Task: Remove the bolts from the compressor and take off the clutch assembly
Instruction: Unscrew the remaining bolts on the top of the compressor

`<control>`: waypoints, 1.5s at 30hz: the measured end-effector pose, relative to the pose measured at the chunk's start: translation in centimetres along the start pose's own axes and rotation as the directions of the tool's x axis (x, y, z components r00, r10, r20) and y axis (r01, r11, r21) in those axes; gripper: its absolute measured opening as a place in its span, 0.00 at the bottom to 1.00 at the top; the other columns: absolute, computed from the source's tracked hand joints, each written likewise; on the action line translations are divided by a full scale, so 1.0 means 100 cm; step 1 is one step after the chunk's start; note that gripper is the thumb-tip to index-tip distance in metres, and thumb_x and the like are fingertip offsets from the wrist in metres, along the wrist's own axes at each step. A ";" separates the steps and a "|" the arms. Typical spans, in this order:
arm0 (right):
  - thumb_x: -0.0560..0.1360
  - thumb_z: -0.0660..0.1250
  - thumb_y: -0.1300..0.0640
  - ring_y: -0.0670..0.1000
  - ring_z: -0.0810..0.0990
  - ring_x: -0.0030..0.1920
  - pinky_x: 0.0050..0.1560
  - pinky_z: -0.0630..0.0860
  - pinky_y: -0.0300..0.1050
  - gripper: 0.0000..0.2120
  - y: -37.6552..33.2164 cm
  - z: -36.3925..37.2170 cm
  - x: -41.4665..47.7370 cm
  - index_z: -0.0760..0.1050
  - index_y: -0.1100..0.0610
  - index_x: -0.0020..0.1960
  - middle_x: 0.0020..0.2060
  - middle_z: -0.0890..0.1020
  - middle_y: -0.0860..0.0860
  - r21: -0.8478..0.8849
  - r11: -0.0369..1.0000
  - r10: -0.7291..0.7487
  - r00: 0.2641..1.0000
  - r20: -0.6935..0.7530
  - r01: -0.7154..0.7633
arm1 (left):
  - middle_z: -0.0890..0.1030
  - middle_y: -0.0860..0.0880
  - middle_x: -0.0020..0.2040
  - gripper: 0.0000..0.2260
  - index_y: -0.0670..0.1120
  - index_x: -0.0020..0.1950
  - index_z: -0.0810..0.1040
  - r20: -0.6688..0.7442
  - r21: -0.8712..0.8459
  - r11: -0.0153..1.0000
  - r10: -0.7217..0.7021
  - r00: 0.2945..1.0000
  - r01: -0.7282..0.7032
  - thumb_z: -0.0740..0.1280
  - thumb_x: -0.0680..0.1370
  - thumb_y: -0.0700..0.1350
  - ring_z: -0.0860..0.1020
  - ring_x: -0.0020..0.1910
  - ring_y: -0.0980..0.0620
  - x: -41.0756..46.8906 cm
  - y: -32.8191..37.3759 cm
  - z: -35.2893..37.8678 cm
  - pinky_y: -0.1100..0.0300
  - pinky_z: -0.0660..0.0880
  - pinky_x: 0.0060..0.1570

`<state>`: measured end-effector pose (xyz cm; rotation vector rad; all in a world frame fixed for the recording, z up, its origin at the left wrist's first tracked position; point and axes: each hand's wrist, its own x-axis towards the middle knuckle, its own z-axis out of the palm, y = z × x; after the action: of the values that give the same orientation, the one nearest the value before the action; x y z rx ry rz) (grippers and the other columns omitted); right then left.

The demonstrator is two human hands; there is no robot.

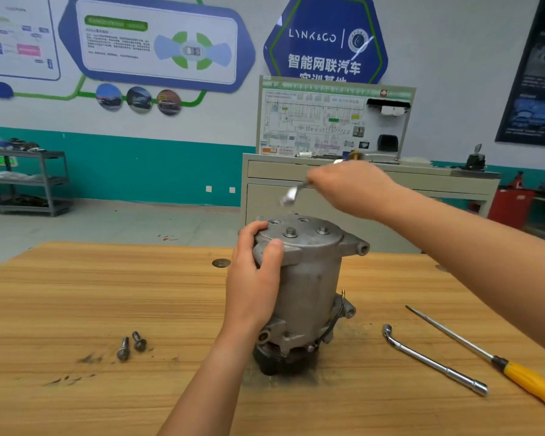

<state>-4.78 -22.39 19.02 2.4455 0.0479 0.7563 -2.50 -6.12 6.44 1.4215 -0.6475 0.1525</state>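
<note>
Gripping the rim of a cast-grey, cylindrical compressor (309, 278) that stands upright on the woodgrain tabletop (107, 294), a person's left hand (255, 278) curls its fingers (252, 229) over the flat top plate (309, 237), where two hex bolts (290, 231) sit. Above the compressor, the right hand (350, 187) closes around a shiny, motion-blurred wrench (291, 195). Left of the compressor lie two loose flanged bolts (139, 341); to its right, a chromed L-shaped socket wrench (434, 361) and a yellow-handled screwdriver (516, 372).

Grey shelf rack (49, 180) far left, wiring-diagram board (312, 121) atop beige cabinet (265, 199).
</note>
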 end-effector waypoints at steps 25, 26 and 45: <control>0.78 0.55 0.61 0.47 0.62 0.26 0.23 0.58 0.41 0.07 -0.059 -0.076 -0.086 0.68 0.53 0.53 0.29 0.65 0.48 -0.169 0.962 0.257 0.924 0.284 -0.216 | 0.58 0.57 0.62 0.18 0.67 0.52 0.64 -0.074 0.033 0.997 0.077 0.994 -0.074 0.55 0.63 0.67 0.64 0.64 0.56 -0.023 0.005 0.010 0.59 0.64 0.63; 0.77 0.56 0.63 0.48 0.62 0.26 0.23 0.57 0.40 0.08 -0.062 -0.079 -0.085 0.68 0.54 0.54 0.29 0.65 0.49 -0.187 0.963 0.244 0.921 0.303 -0.194 | 0.58 0.57 0.63 0.18 0.66 0.52 0.64 -0.087 0.060 0.995 0.090 0.992 -0.085 0.55 0.64 0.67 0.64 0.64 0.55 -0.022 0.004 0.010 0.56 0.64 0.64; 0.81 0.52 0.49 0.50 0.73 0.60 0.54 0.73 0.47 0.16 0.000 -0.003 0.014 0.73 0.53 0.60 0.57 0.77 0.48 -0.121 0.950 -0.234 0.916 0.327 0.286 | 0.71 0.55 0.55 0.18 0.51 0.53 0.68 -0.192 0.230 0.912 0.384 0.903 -0.339 0.60 0.67 0.59 0.70 0.59 0.51 -0.004 -0.008 0.011 0.49 0.70 0.59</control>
<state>-3.78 -22.00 19.92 2.3063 0.1800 0.2443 -2.81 -7.16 5.55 1.4262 -0.7105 0.6863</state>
